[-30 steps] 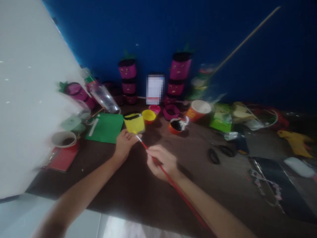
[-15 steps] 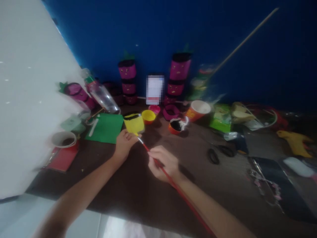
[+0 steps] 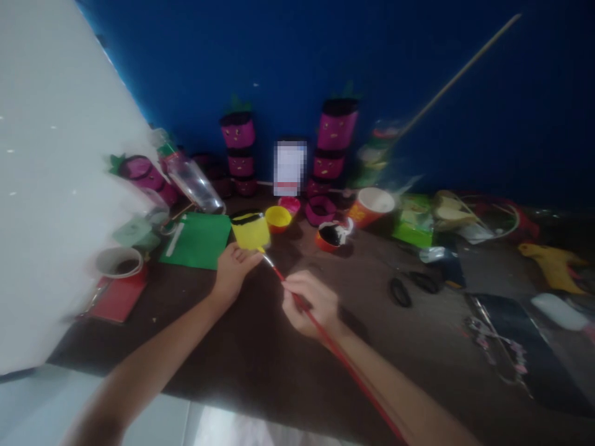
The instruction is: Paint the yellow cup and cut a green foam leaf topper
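My right hand (image 3: 311, 303) grips a long red-handled paintbrush (image 3: 334, 348), whose yellow-coated bristles touch the lower edge of a yellow piece of card (image 3: 251, 236). A black band runs across the top of that card. With its fingers closed at the lower left of the yellow card, my left hand (image 3: 236, 267) holds it against the table. Just behind stands a small yellow cup (image 3: 278, 219) of yellow paint. An orange cup (image 3: 329, 238) with black paint and a crumpled white scrap on its rim sits to the right.
Left of the card lies a green sheet (image 3: 198, 241); a paper cup (image 3: 119, 265) rests on a red booklet (image 3: 116, 300). Purple stacked figures (image 3: 338, 130), a blurred-out screen (image 3: 290, 168) and a bottle (image 3: 194, 181) line the wall. Scissors (image 3: 413, 288) and a yellow glue gun (image 3: 553, 263) lie rightward.
The brush tip and my right hand have shifted slightly to the right along the card's lower edge. My left hand stays on the card.
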The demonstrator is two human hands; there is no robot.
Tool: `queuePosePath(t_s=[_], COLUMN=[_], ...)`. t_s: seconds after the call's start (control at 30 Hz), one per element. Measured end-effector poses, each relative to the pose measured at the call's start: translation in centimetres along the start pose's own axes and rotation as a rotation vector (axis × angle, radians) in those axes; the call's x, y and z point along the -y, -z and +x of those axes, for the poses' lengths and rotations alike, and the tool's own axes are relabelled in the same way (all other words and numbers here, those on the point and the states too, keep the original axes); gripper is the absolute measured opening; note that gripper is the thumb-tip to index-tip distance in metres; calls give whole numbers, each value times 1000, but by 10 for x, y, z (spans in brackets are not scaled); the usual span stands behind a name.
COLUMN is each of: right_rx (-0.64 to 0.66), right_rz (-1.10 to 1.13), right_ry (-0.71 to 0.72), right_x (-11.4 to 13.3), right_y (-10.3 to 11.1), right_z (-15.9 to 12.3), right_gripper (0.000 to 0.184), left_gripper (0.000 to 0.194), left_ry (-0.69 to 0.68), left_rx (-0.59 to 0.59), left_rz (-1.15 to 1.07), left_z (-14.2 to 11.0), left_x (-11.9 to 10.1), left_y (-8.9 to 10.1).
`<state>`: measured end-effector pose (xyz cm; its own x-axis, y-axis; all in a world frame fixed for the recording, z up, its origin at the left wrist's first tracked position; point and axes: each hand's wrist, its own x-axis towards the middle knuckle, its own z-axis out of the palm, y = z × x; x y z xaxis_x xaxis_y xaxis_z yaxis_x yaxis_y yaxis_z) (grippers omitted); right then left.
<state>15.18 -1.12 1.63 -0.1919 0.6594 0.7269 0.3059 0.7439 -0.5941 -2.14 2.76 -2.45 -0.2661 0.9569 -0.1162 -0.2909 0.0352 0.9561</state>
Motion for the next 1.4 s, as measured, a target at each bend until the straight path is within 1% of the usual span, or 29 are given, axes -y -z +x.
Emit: queuePosePath(t_s=[0.23,0.33,0.43,0.63,0.77,0.9,0.97,1.07,1.13,1.23,1.3,1.4], right_rx=[-25,-97,-153,-127,-89,-128,-114,-104,-144,-203,-217,-218], right_rz=[-1,1,14,60,78,88,81,69,73,117,154,175], right_ry=[-14,-27,-67,-92,-106,-104,-121,-145,-182,-300,-377,-441], right_x=[0,-3,-7,-8,-7,-8,-8,-8,-6,-3,0,4], right_y=[4,7,8,6,8,7,7,7,8,8,6,4], right_z=[0,-1,-2,0,1,1,1,0,0,0,1,2], right_gripper=[21,23,22,21,17,19,17,14,12,11,10,8], left_gripper=[39,37,42,46,41,43,44,40,36,32,32,36], left_ry=[7,26,36,38,48,37,26,19,26,49,59,69], left_rx=[15,56,98,102,110,114,134,137,134,140,138,160], left_rz=[-42,-115,-163,-161,-158,-177,-172,-151,-162,-215,-235,-237], left_z=[-1,0,0,-1,-2,-2,-3,-2,-2,-1,-1,-2], left_x=[-2,-3,-5,-8,-9,-10,-10,-11,-11,-11,-11,-10], left_y=[-1,-1,-2,-4,-3,-3,-3,-3,-3,-4,-4,-4])
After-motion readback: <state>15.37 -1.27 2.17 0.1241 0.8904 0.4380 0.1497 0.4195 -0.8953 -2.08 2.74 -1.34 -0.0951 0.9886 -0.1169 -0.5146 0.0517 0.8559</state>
